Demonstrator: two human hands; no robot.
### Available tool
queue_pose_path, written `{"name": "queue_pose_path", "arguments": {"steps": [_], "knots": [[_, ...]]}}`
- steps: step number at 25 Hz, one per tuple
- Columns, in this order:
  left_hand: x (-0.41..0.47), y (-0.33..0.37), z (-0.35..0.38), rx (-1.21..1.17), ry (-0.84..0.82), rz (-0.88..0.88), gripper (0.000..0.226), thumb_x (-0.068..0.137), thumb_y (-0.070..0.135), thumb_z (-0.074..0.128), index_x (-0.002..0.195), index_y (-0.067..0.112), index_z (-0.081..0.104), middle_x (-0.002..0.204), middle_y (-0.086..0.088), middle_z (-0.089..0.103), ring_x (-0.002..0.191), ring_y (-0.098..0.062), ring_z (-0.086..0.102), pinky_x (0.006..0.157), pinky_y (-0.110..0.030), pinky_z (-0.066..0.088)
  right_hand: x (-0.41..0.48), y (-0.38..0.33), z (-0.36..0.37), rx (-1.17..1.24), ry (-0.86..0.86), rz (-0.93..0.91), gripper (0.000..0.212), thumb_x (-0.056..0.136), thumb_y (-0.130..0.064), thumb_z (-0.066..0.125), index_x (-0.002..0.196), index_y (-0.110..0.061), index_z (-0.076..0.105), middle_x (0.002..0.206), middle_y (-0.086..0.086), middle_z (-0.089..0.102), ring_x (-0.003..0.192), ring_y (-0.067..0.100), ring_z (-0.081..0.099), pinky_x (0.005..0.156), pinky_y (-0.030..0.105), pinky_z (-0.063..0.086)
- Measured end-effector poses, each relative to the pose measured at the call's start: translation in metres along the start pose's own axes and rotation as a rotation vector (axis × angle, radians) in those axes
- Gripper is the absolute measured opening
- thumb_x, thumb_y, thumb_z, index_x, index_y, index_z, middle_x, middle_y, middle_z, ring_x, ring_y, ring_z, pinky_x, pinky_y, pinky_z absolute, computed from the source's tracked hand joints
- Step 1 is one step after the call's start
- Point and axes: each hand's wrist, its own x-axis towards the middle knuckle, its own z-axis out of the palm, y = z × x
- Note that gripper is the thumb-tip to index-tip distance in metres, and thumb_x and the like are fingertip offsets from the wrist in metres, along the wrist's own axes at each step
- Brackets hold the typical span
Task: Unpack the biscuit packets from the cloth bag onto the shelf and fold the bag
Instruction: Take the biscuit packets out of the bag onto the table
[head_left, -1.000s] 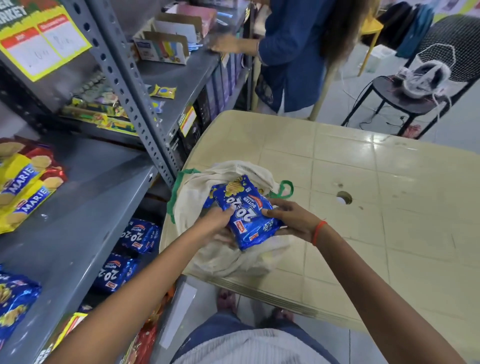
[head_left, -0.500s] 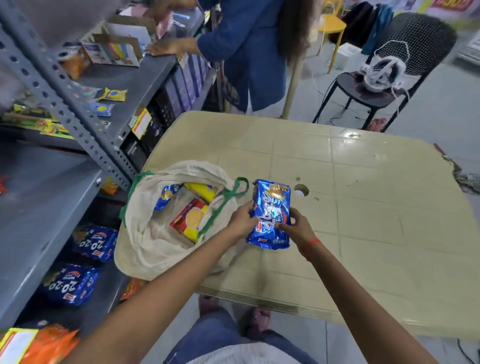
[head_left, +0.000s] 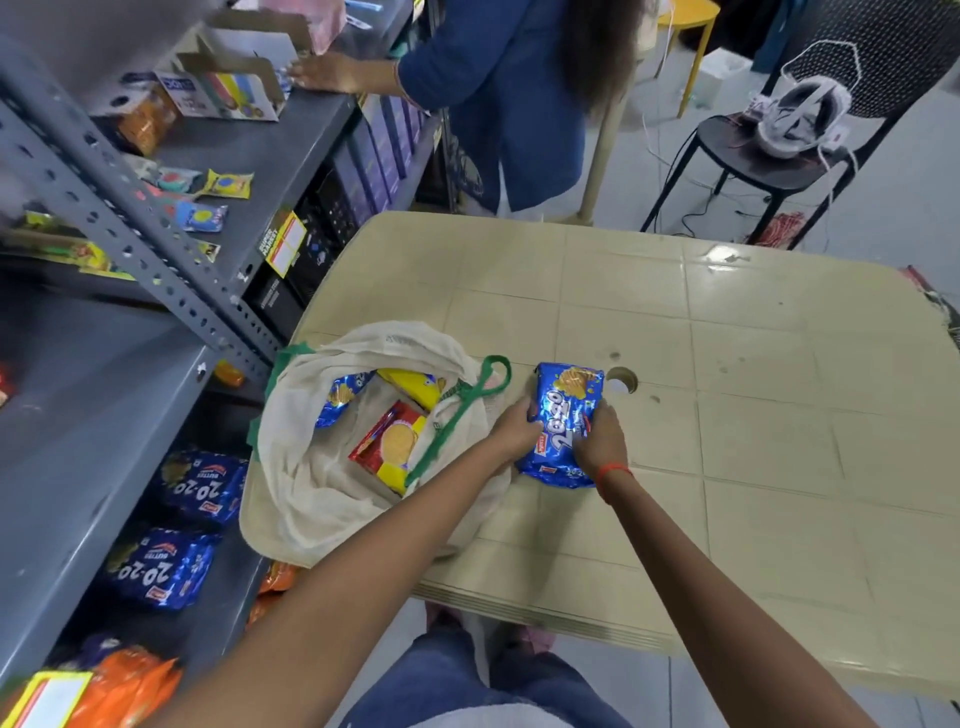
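A cream cloth bag with green handles lies open on the beige table's left front corner. Inside it I see a red and yellow biscuit packet, a yellow packet and a blue packet. To the bag's right a blue 20-20 biscuit packet rests on the table. My left hand grips its left edge and my right hand grips its right edge. The grey metal shelf stands to my left.
More blue 20-20 packets and orange packets lie on the lower shelf. Small sachets and open cartons sit on the far shelf, where another person in blue stands. A black chair is beyond the table.
The blue packet came out of the bag and moved right, down onto the table beside it. The view swung away from the shelf toward the table.
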Motion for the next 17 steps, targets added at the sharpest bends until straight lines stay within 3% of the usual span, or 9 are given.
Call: {"name": "queue_pose_path", "arguments": {"steps": [1, 3, 5, 7, 9, 12, 15, 17], "knots": [[-0.002, -0.003, -0.007, -0.034, 0.069, 0.018, 0.02, 0.083, 0.008, 0.047, 0.098, 0.011, 0.059, 0.116, -0.024, 0.062, 0.107, -0.036, 0.061, 0.084, -0.036, 0.047, -0.005, -0.013, 0.004, -0.022, 0.021, -0.051, 0.059, 0.083, 0.003, 0.052, 0.139, 0.002, 0.034, 0.141, 0.022, 0.042, 0.131, 0.036, 0.041, 0.107, 0.037, 0.033], [-0.014, -0.011, -0.035, -0.1, 0.21, 0.064, 0.026, 0.086, 0.006, 0.05, 0.109, 0.004, 0.062, 0.112, -0.022, 0.067, 0.095, -0.031, 0.066, 0.081, -0.035, 0.051, -0.013, -0.046, 0.02, 0.04, 0.005, -0.149, 0.053, 0.088, 0.002, 0.052, 0.138, 0.003, 0.036, 0.14, 0.019, 0.044, 0.13, 0.032, 0.043, 0.105, 0.032, 0.031], [-0.034, -0.023, -0.072, -0.1, 0.371, 0.113, 0.023, 0.087, 0.005, 0.052, 0.106, 0.005, 0.065, 0.1, -0.019, 0.072, 0.078, -0.024, 0.067, 0.074, -0.033, 0.055, -0.019, -0.084, 0.043, 0.148, -0.079, -0.231, 0.039, 0.086, 0.001, 0.054, 0.125, 0.003, 0.052, 0.122, 0.021, 0.059, 0.109, 0.027, 0.059, 0.093, 0.031, 0.043], [-0.051, -0.043, -0.112, 0.043, 0.561, 0.115, 0.019, 0.085, 0.008, 0.055, 0.099, 0.01, 0.068, 0.094, -0.011, 0.074, 0.083, -0.022, 0.068, 0.077, -0.035, 0.056, -0.03, -0.118, 0.073, 0.26, -0.268, -0.259, 0.021, 0.083, 0.003, 0.056, 0.101, 0.0, 0.066, 0.093, 0.018, 0.065, 0.08, 0.017, 0.06, 0.076, 0.027, 0.048], [-0.065, -0.066, -0.148, 0.165, 0.677, 0.057, 0.021, 0.086, 0.008, 0.054, 0.1, 0.009, 0.069, 0.099, -0.011, 0.073, 0.092, -0.026, 0.066, 0.08, -0.035, 0.052, -0.04, -0.144, 0.11, 0.35, -0.449, -0.184, 0.01, 0.082, 0.002, 0.057, 0.084, -0.005, 0.065, 0.083, 0.015, 0.06, 0.077, 0.02, 0.054, 0.076, 0.039, 0.048], [-0.071, -0.101, -0.191, 0.315, 0.713, -0.006, 0.022, 0.085, 0.008, 0.054, 0.102, 0.007, 0.069, 0.103, -0.015, 0.071, 0.097, -0.033, 0.065, 0.083, -0.037, 0.051, -0.035, -0.162, 0.16, 0.294, -0.568, -0.082, 0.012, 0.085, -0.008, 0.058, 0.077, 0.0, 0.062, 0.081, 0.013, 0.052, 0.077, 0.022, 0.047, 0.071, 0.04, 0.042], [-0.07, -0.119, -0.219, 0.538, 0.65, -0.022, 0.031, 0.084, 0.015, 0.06, 0.114, 0.009, 0.062, 0.113, -0.014, 0.062, 0.105, -0.034, 0.06, 0.09, -0.039, 0.048, -0.028, -0.179, 0.185, 0.123, -0.581, -0.011, 0.026, 0.089, -0.023, 0.056, 0.065, -0.022, 0.05, 0.077, 0.007, 0.053, 0.071, 0.02, 0.051, 0.076, 0.031, 0.048], [-0.069, -0.124, -0.23, 0.671, 0.529, -0.122, 0.059, 0.081, 0.028, 0.068, 0.133, 0.011, 0.045, 0.133, -0.012, 0.05, 0.12, -0.033, 0.051, 0.095, -0.042, 0.045, -0.026, -0.185, 0.202, 0.147, -0.52, 0.038, 0.031, 0.088, -0.025, 0.061, 0.062, -0.019, 0.045, 0.065, 0.003, 0.046, 0.058, 0.014, 0.044, 0.057, 0.018, 0.044]]}}
